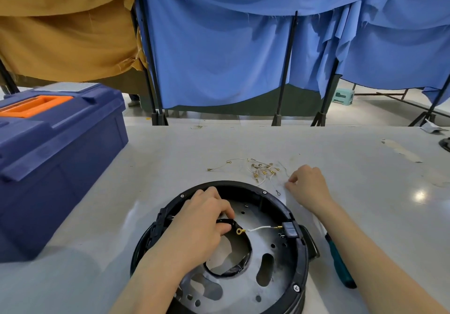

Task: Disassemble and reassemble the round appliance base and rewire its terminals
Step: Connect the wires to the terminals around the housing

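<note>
Reaching into the round appliance base (233, 184), your left hand (202, 218) has its fingers curled, and thumb and forefinger pinch the upper end of a black cable (247, 259). This cable runs in a loop around the big opening of the grey metal plate (243, 296) inside the base. The base stands open side up at the near edge of the tabletop (365, 192), about in the middle of this edge.

Just beside your left fingertips lies a yellow ring terminal (239, 231). From it a white wire (260, 228) goes across to a black connector block (290, 230) on the right side of the rim.

Your right hand (308, 187) rests on the tabletop beyond the base, toward the far right of it. Its fingers are bent and the fingertips come together close to the surface (a very thin wire seems to pass there, but I cannot tell if you grip it or only touch it). Near this hand, a little more toward the far edge, lies a small heap of loose wires (263, 168) with brass terminals. One more thin wire with a small ring end (278, 193) lies between the heap and the rim of the base.

A screwdriver (341, 267) with a teal handle lies to the right of the base, partly under your right forearm. A dark blue toolbox (60, 155) with an orange handle stands at the left edge of the tabletop. Blue cloth (219, 58) hangs behind the far edge.
</note>
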`<action>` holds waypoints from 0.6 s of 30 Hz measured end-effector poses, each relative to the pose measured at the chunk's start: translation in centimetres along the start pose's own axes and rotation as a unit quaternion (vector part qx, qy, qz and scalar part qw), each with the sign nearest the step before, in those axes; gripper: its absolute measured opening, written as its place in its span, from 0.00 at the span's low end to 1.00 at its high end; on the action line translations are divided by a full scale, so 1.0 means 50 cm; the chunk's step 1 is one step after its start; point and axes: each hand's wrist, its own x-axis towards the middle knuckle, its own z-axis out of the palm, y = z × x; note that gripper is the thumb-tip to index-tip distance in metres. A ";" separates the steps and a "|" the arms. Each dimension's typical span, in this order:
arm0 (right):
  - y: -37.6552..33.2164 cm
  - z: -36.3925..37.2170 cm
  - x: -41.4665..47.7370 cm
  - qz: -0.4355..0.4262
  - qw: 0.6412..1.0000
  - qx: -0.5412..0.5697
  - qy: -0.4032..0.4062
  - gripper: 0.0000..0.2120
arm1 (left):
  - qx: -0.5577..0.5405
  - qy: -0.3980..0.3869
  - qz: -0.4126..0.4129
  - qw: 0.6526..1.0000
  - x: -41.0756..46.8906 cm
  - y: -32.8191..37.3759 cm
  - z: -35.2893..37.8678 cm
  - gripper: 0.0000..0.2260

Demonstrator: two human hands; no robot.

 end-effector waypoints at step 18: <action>-0.001 -0.039 -0.003 0.026 0.998 0.043 -0.035 0.13 | 0.020 0.040 0.008 0.999 0.005 -0.004 -0.001 0.13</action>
